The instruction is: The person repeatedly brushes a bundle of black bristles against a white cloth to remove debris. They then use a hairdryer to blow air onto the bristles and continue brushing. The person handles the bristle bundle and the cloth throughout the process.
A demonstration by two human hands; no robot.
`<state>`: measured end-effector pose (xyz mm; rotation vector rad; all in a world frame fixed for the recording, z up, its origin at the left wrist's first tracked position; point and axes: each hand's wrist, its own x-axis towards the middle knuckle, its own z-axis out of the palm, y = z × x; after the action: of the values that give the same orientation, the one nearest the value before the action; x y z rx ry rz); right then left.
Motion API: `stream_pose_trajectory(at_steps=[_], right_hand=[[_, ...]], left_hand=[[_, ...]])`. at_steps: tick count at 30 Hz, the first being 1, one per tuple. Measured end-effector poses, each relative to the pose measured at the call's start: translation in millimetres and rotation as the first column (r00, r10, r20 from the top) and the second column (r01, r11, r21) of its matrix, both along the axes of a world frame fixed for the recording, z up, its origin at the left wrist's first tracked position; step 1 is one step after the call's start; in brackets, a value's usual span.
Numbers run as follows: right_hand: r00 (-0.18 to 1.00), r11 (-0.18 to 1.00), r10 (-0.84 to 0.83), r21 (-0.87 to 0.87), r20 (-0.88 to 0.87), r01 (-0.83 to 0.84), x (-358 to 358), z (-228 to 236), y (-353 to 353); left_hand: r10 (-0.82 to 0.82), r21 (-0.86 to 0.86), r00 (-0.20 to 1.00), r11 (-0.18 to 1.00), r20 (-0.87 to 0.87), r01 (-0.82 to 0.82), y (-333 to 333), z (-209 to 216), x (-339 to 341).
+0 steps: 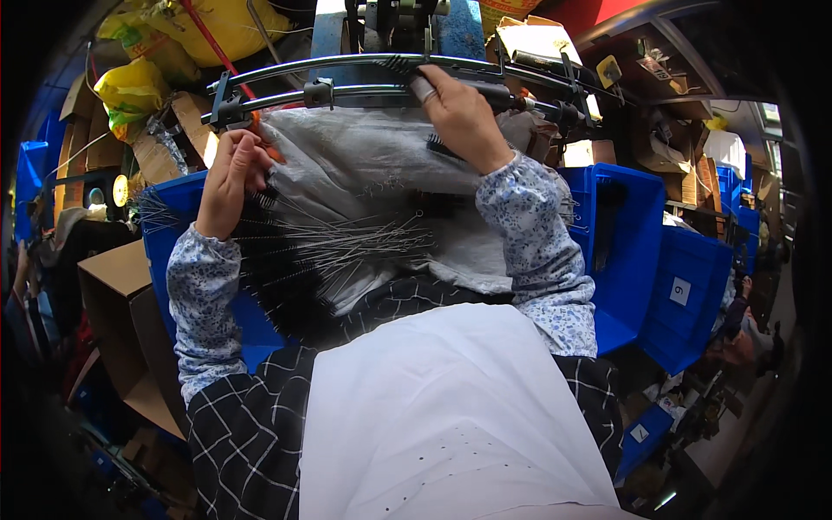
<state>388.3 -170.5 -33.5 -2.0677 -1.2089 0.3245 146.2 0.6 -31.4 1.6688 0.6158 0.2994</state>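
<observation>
My right hand point(464, 113) is raised at the metal rails point(347, 61), its fingers bent and closed on a black-bristled brush point(396, 64). A pale wrap covers one finger. More black bristles point(444, 147) show just under this palm. My left hand point(232, 178) is closed with fingertips pinched, beside an orange piece point(270, 151) at the left rail end; what it holds, if anything, cannot be made out. Below lies a pile of brushes with twisted wire stems point(373, 241), looped at the ends, their black bristles point(282, 273) toward the left, over a whitish cloth point(338, 156).
Blue bins stand on both sides, one at the right point(628, 260) and one at the left point(169, 238). An open cardboard box point(121, 277) is at the left. Yellow sacks point(217, 30) and a red bar point(212, 39) lie beyond the rails. Another person point(741, 329) is at the far right.
</observation>
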Motion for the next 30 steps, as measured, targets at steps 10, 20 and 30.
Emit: stream_pose_trajectory(at_steps=[10, 20, 30], right_hand=[[0.705, 0.947, -0.254, 0.024, 0.661, 0.319, 100, -54, 36], [0.733, 0.969, -0.197, 0.013, 0.651, 0.248, 104, -54, 38], [0.784, 0.979, -0.131, -0.044, 0.606, 0.197, 125, -62, 43]], left_hand=[[0.223, 0.267, 0.947, 0.951, -0.230, -0.159, 81, -107, -60], [0.240, 0.217, 0.961, 0.954, -0.136, -0.207, 73, -90, -50], [0.521, 0.292, 0.846, 0.831, -0.113, -0.473, 77, -74, -70]])
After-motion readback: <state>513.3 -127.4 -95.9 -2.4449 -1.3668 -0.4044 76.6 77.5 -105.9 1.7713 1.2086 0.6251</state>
